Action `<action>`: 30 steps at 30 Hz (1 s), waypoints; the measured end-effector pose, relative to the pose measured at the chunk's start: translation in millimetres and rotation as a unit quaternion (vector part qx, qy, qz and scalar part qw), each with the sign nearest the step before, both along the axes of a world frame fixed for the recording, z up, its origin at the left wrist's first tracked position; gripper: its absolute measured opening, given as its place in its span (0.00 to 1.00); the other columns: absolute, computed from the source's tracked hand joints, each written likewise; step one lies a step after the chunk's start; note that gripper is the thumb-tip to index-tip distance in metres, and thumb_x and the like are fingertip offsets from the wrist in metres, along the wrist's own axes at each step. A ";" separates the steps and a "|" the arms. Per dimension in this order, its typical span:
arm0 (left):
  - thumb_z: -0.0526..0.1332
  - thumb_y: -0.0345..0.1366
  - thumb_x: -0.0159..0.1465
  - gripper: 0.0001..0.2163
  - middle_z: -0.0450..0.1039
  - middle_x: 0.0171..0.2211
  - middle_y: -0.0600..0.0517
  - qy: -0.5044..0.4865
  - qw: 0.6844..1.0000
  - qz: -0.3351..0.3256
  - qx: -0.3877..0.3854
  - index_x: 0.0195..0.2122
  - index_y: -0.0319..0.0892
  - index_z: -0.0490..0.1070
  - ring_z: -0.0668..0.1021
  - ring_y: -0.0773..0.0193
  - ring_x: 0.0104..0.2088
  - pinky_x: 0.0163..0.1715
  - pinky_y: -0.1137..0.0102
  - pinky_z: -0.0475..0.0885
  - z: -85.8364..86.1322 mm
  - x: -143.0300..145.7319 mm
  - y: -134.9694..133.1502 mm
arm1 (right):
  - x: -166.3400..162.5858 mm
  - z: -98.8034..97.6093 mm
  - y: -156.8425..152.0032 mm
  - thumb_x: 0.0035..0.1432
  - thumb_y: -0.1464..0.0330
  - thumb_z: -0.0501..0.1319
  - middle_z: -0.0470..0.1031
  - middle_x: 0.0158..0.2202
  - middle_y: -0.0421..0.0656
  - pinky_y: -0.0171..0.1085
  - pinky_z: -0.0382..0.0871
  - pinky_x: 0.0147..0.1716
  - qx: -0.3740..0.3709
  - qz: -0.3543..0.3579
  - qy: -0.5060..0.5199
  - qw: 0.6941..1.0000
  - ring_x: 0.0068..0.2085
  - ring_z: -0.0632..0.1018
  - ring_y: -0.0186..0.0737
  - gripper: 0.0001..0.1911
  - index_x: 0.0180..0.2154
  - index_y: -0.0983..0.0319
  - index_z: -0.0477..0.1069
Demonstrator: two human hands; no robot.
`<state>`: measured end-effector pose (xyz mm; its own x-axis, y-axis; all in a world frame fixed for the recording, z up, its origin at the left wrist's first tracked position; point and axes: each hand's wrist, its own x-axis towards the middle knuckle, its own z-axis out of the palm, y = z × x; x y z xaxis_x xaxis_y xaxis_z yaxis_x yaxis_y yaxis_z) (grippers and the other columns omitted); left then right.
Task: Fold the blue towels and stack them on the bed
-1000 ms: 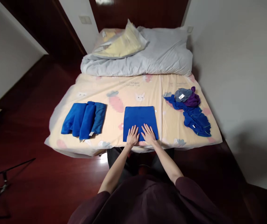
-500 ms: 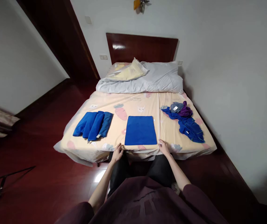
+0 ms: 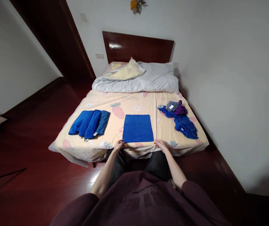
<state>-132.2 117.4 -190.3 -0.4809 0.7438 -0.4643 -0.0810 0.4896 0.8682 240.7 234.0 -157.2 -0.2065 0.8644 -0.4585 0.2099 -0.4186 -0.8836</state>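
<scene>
A blue cloth lies flat as a neat square near the front edge of the bed. At its near left corner is my left hand, thumb and fingertips closed on the edge. My right hand reaches to the near right corner, its fingers stretched out and slightly apart, tips at the cloth's edge. Left of the square, several blue cloths lie folded or rolled side by side. To the right is a loose heap of crumpled blue cloth, with a purple cloth and a grey-blue cloth behind.
The bed's patterned sheet spreads under everything. A pale quilt and a yellow cloth are bunched before the dark headboard. A wall stands to the right, and a black stand leg shows at lower left.
Both hands have moved inward to the near corners of the blue square; the left one now pinches its corner. The whole view has shifted slightly, and the cloths stay put on the bed.
</scene>
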 end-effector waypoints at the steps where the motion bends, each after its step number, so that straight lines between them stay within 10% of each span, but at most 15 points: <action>1: 0.70 0.41 0.62 0.17 0.77 0.30 0.51 -0.002 1.000 0.005 -0.004 0.50 0.39 0.74 0.80 0.66 0.28 0.29 0.74 0.75 0.2 1.2 0.1 | -1.7 -1.0 -0.6 0.61 0.73 0.63 0.83 0.35 0.46 0.27 0.64 0.22 -0.002 -0.004 -0.002 1.000 0.26 0.78 0.32 0.15 0.50 0.66 0.76; 30: 0.62 0.42 0.68 0.10 0.81 0.32 0.48 -0.047 0.997 0.053 -0.030 0.38 0.40 0.72 0.85 0.61 0.33 0.33 0.71 0.78 7.3 1.9 1.6 | -19.7 -9.8 1.4 0.63 0.65 0.68 0.83 0.30 0.44 0.28 0.57 0.16 0.031 0.044 -0.058 0.997 0.15 0.63 0.26 0.11 0.44 0.64 0.75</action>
<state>-130.3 119.0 -182.9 -0.5078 0.6608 -0.5527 -0.2140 0.5247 0.8240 221.1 235.4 -167.0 -0.2314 0.8725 -0.4303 0.3447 -0.3401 -0.8749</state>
